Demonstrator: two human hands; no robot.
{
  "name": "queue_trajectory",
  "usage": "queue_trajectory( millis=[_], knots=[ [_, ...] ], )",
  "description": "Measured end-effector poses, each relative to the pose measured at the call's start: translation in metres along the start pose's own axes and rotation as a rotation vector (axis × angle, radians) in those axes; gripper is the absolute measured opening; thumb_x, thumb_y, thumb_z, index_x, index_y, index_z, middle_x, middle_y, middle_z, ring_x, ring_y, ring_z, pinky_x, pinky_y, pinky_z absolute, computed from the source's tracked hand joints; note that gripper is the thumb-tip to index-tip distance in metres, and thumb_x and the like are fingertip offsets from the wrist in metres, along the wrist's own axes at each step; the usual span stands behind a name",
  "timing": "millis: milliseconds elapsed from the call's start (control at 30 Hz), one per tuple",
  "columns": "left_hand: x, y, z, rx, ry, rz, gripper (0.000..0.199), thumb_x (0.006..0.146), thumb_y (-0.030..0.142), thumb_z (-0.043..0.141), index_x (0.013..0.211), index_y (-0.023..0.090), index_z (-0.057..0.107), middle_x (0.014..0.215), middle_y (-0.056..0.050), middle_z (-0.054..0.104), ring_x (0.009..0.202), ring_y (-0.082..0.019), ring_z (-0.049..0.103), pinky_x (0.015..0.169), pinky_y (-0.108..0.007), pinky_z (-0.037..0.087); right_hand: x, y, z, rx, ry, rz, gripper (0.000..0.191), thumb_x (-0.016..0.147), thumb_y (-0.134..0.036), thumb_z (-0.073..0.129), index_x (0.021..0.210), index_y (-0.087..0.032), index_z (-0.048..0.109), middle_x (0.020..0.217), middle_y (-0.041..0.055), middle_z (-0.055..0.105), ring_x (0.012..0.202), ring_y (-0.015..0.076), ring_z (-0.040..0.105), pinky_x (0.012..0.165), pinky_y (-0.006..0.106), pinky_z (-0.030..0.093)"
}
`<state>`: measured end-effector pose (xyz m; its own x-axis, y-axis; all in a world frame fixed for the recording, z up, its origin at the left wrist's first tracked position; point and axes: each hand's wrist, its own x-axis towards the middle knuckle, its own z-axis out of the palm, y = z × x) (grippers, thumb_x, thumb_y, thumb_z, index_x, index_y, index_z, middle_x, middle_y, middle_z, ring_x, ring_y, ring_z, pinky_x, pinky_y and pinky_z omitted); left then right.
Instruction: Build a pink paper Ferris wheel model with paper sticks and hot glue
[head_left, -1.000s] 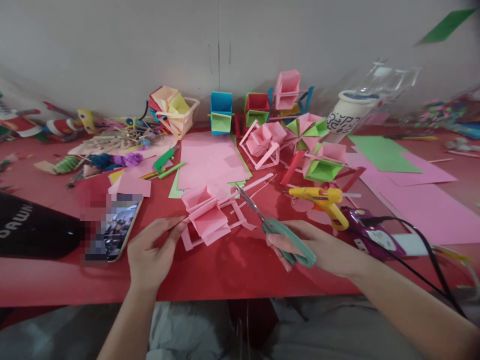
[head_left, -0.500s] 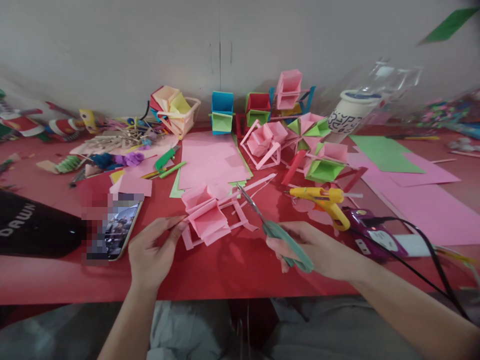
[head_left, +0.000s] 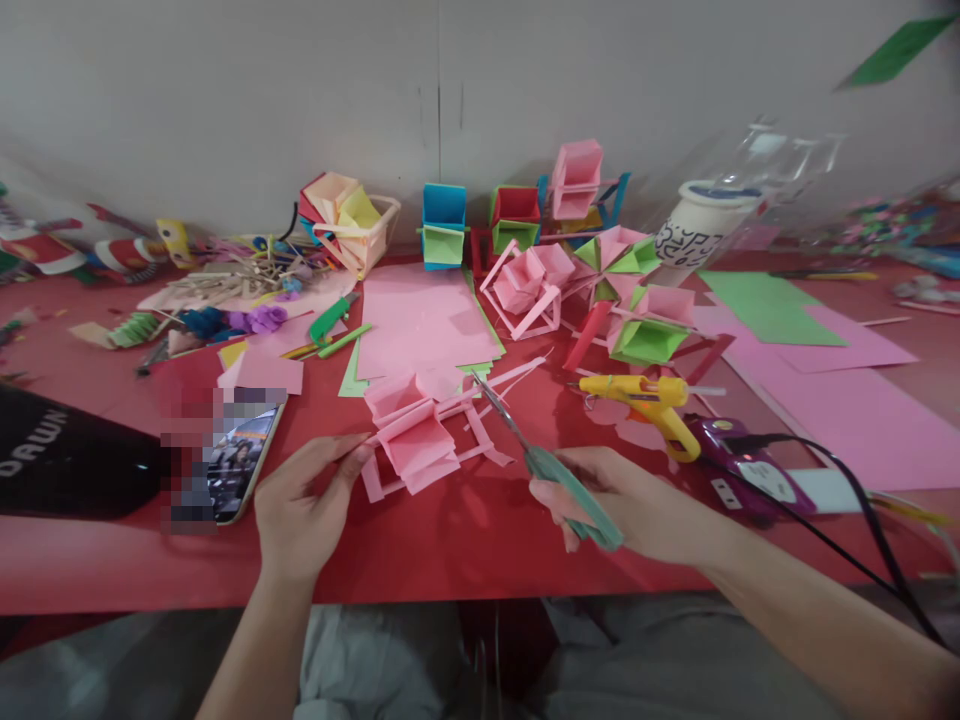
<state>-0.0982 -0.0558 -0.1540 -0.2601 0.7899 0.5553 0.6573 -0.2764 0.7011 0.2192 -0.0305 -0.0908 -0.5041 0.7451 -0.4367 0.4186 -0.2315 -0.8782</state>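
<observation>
A pink paper model with folded boxes and a strip frame rests on the red table in front of me. My left hand pinches its left side between thumb and fingers. In my right hand are green-handled scissors, pointing up and left. Their blades are at the long pink strip on the model's right side; whether they touch it I cannot tell. A yellow glue gun lies to the right, above a purple power block.
A phone and a black bottle lie at the left. Behind are stacked pink sheets, a green cutter and several paper models. A patterned cup and more sheets are at the right, with black cables crossing there.
The scissors and my right hand have shifted very slightly down and left. The free end of the pink strip sits slightly lower. My left hand keeps its grip.
</observation>
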Motion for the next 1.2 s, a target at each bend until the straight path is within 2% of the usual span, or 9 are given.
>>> queue_trajectory(
  millis=[267,467,567,733,833,1000,1100,1200],
  knots=[
    [0.001,0.001,-0.001,-0.014,-0.009,0.013,0.01,0.087,0.021,0.075,0.094,0.026,0.08,0.089,0.001,0.079,0.08,-0.014,0.073,0.078,-0.023,0.058,0.002,0.001,0.003,0.009,0.02,-0.006,0.038,0.087,-0.049,0.07,0.071,-0.021,0.051,0.061,-0.0051,0.053,0.058,0.0154,0.064,0.055,0.026,0.046],
    [0.002,0.002,-0.002,0.0,-0.029,0.018,0.013,0.087,0.02,0.074,0.097,0.026,0.08,0.09,0.002,0.078,0.081,-0.012,0.072,0.078,-0.021,0.058,0.003,-0.001,-0.005,-0.004,0.065,-0.015,0.039,0.085,-0.048,0.072,0.069,-0.021,0.049,0.06,-0.0055,0.053,0.051,0.0136,0.061,0.052,0.026,0.045],
    [0.002,0.002,-0.001,-0.005,-0.031,0.008,0.013,0.087,0.02,0.074,0.097,0.027,0.079,0.09,0.003,0.078,0.081,-0.011,0.072,0.079,-0.02,0.057,0.002,0.0,-0.01,-0.058,0.147,0.015,0.037,0.084,-0.048,0.072,0.071,-0.021,0.05,0.06,-0.0057,0.051,0.053,0.0145,0.061,0.052,0.027,0.045],
    [0.001,0.001,-0.001,-0.01,-0.029,0.009,0.013,0.087,0.02,0.074,0.096,0.027,0.079,0.091,0.004,0.078,0.081,-0.011,0.072,0.079,-0.019,0.057,0.005,0.005,-0.014,-0.38,0.368,-0.041,0.033,0.081,-0.048,0.075,0.073,-0.022,0.058,0.061,-0.0043,0.053,0.057,0.0133,0.051,0.052,0.027,0.037],
    [0.001,0.0,-0.002,-0.009,-0.028,0.021,0.012,0.087,0.02,0.074,0.096,0.027,0.079,0.09,0.003,0.078,0.081,-0.011,0.072,0.079,-0.02,0.057,0.008,0.009,-0.015,-0.552,0.437,-0.064,0.033,0.08,-0.05,0.075,0.074,-0.023,0.057,0.059,-0.004,0.054,0.054,0.0137,0.049,0.05,0.027,0.035],
    [0.001,-0.002,-0.001,-0.027,-0.021,0.028,0.013,0.087,0.02,0.074,0.096,0.028,0.079,0.09,0.004,0.078,0.081,-0.011,0.072,0.078,-0.019,0.057,0.014,0.014,-0.017,-0.83,0.541,-0.071,0.03,0.085,-0.048,0.066,0.075,-0.023,0.053,0.059,-0.0015,0.058,0.053,0.0164,0.054,0.052,0.029,0.034],
    [0.001,-0.002,-0.001,-0.033,-0.026,0.027,0.014,0.087,0.019,0.075,0.097,0.028,0.079,0.09,0.004,0.078,0.082,-0.011,0.072,0.079,-0.019,0.056,0.017,0.017,-0.017,-0.958,0.602,-0.025,0.018,0.088,-0.038,0.061,0.08,-0.023,0.054,0.069,0.0022,0.065,0.059,0.02,0.06,0.054,0.031,0.035],
    [0.001,-0.001,-0.001,-0.038,-0.034,0.026,0.015,0.087,0.018,0.074,0.098,0.028,0.079,0.091,0.004,0.078,0.083,-0.011,0.072,0.08,-0.019,0.057,0.019,0.021,-0.02,-1.002,0.61,0.012,0.011,0.087,-0.033,0.06,0.09,-0.022,0.059,0.079,0.005,0.07,0.067,0.0244,0.066,0.057,0.033,0.039]
  ],
)
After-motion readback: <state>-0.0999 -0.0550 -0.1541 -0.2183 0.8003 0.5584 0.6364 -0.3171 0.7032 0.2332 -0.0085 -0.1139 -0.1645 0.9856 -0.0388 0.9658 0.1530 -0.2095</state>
